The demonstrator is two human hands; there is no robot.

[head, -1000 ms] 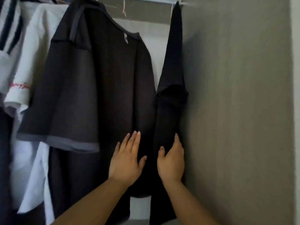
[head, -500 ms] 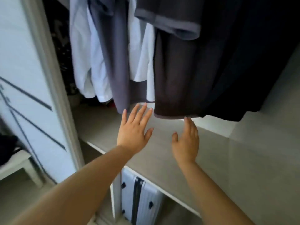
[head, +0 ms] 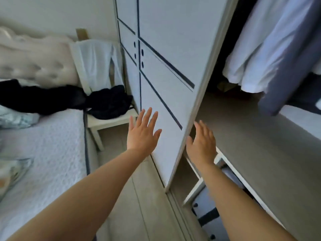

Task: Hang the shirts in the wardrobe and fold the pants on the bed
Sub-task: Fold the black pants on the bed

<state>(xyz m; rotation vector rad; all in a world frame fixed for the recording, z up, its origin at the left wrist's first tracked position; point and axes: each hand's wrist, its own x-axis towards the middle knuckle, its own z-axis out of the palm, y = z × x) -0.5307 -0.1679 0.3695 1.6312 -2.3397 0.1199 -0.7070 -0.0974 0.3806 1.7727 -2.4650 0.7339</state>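
Right by the wardrobe door [head: 165,66], both the left hand [head: 142,132] and right hand [head: 201,145] are spread wide and empty, shirts [head: 260,54] hang inside, and the dark pants-looking heap [head: 40,100] on the bed [head: 43,145] could drag onto the floor if grabbed carelessly.

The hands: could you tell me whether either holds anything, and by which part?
Nothing is held; left hand and right hand are both open, empty.

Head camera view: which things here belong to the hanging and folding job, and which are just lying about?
Job: wardrobe; hanging shirts; bed; dark clothes lying on it; dark heap on the chair.
Lying about: that chair itself; suitcase under the wardrobe shelf; patterned pillow; headboard.
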